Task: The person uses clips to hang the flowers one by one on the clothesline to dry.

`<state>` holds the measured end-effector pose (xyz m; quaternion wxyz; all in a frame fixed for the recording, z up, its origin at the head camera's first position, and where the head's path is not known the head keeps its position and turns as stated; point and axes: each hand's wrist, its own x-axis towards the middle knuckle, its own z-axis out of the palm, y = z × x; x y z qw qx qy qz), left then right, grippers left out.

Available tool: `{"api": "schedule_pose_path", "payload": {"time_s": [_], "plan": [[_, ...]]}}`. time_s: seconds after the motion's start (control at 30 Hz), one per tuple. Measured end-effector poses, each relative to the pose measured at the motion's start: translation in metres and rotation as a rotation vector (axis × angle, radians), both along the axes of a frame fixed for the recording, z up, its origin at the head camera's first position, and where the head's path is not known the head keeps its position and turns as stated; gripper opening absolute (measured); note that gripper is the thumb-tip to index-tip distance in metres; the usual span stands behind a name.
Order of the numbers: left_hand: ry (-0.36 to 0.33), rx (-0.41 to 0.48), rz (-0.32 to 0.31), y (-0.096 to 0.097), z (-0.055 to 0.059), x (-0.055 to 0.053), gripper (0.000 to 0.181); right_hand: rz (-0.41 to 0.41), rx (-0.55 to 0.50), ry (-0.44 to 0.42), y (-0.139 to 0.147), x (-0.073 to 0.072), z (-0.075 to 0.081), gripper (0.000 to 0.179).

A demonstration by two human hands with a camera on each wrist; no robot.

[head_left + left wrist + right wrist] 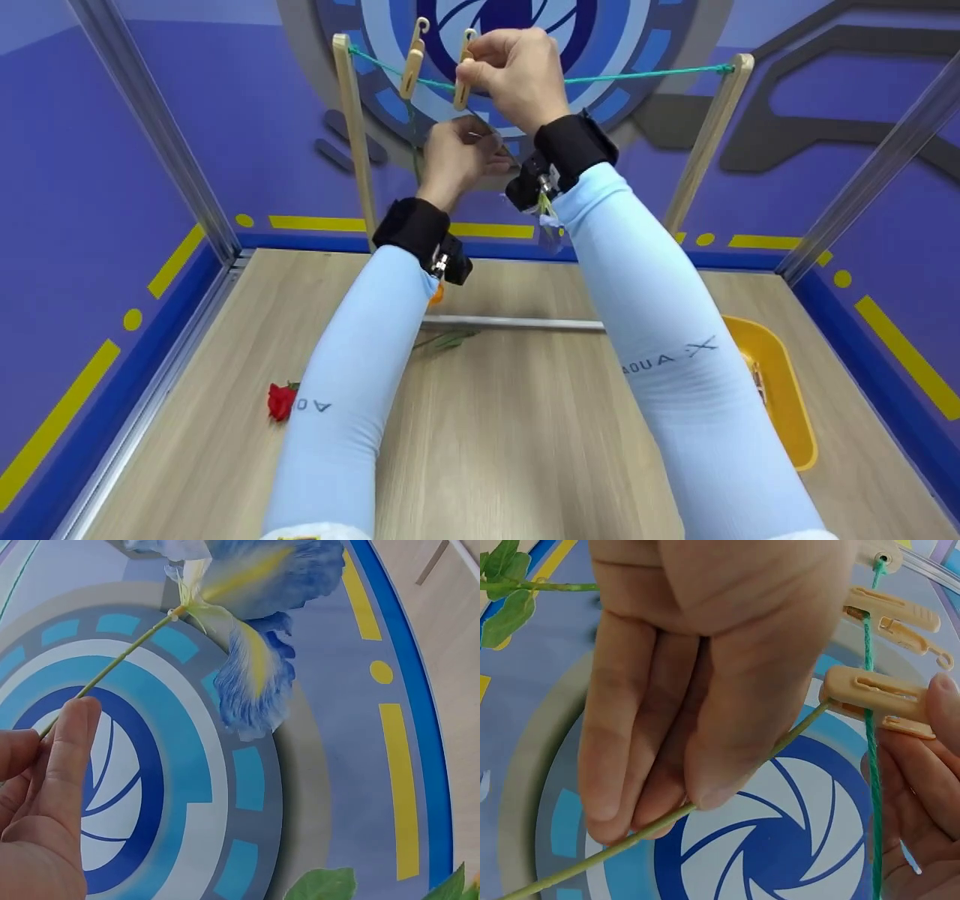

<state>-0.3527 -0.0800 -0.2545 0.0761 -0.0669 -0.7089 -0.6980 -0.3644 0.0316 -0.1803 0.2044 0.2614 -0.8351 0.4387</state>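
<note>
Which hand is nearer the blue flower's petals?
Left: the left hand pinches the stem above the petals; the right hand is farther up, holding a clothespin.

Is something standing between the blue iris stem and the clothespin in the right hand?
Nothing visible does. In the right wrist view, the stem runs from the left hand to the tip of the clothespin; the green cord crosses farther back.

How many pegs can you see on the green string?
2. The first peg is beside the left wooden post; the second peg is in the right grip. Another could be hidden where that hand covers the green string.
</note>
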Motion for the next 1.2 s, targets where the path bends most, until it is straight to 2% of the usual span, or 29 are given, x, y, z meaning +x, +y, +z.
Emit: {"api": "schedule_pose_path", "payload": {"time_s": [0.23, 0.57, 0.7, 0.9, 1.1, 1.2], "plan": [[0.006, -0.006, 0.024, 0.0035, -0.0006, -0.0025, 0.009, -0.018, -0.028, -0.005, -0.0010, -0.0007, -0.0003, 0.025], [-0.021, 0.018, 0.027, 0.0041, 0.0021, -0.0021, 0.009, 0.015, -0.013, -0.027, 0.0017, -0.0013, -0.0004, 0.029], [-0.026, 0.033, 0.036, 0.0043, 0.0016, -0.0020, 0.008, 0.023, 0.004, -0.049, 0.0013, -0.0005, 0.0007, 0.030], [-0.020, 0.037, 0.034, 0.0046, -0.0001, 0.0000, 0.015, 0.046, 0.047, -0.030, 0.0011, -0.0014, 0.0003, 0.032], [-0.021, 0.004, 0.032, 0.0041, -0.0027, 0.0004, 0.012, 0.066, 0.089, -0.016, 0.0015, -0.0008, -0.0004, 0.035], [-0.015, -0.045, 0.056, 0.0034, -0.0036, -0.0010, 0.013, 0.061, 0.114, -0.023, 0.0017, -0.0010, 0.0006, 0.035]]}}
